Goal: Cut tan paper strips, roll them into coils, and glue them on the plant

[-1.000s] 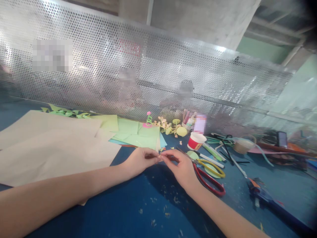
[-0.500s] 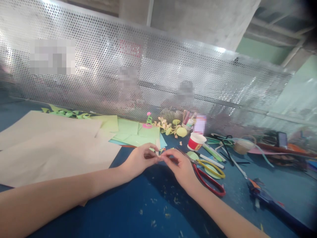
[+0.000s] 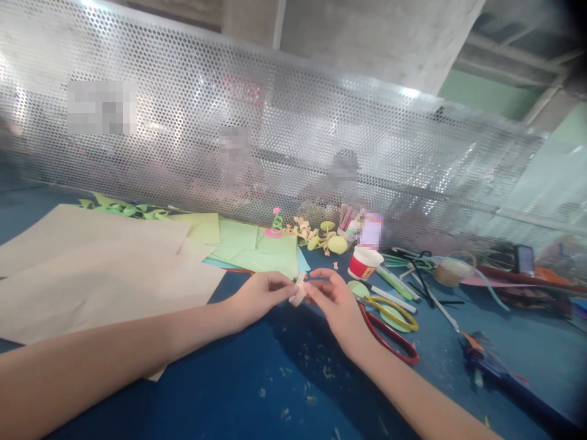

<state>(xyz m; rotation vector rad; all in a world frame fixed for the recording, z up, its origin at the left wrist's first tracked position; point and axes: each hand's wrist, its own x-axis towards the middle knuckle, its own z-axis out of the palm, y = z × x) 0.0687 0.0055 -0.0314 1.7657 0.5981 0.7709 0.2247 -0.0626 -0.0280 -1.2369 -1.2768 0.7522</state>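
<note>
Between my two hands is a small pale peach paper piece (image 3: 299, 292), with petal-like ends, similar in colour to the cut pieces at the back. The thumb and fingertips of my left hand (image 3: 262, 298) pinch its left side. From the right, my right hand (image 3: 334, 302) pinches it between thumb and index finger, the other fingers curled above. Both hands hover over the blue table (image 3: 215, 379). Just right of my right hand lie scissors with red handles (image 3: 389, 336) and scissors with yellow handles (image 3: 394, 310).
Large beige paper sheets (image 3: 114, 269) cover the left; green sheets (image 3: 257, 253) lie behind my hands. A red-and-white paper cup (image 3: 364, 263), peach paper pieces (image 3: 302, 227) and a marker (image 3: 394, 297) are nearby. A blue glue gun (image 3: 504, 373) lies right. A perforated metal screen (image 3: 293, 159) stands behind.
The paper piece, mostly hidden by my fingers before, now shows upright between them. My left fingers have closed together and my right hand has shifted slightly.
</note>
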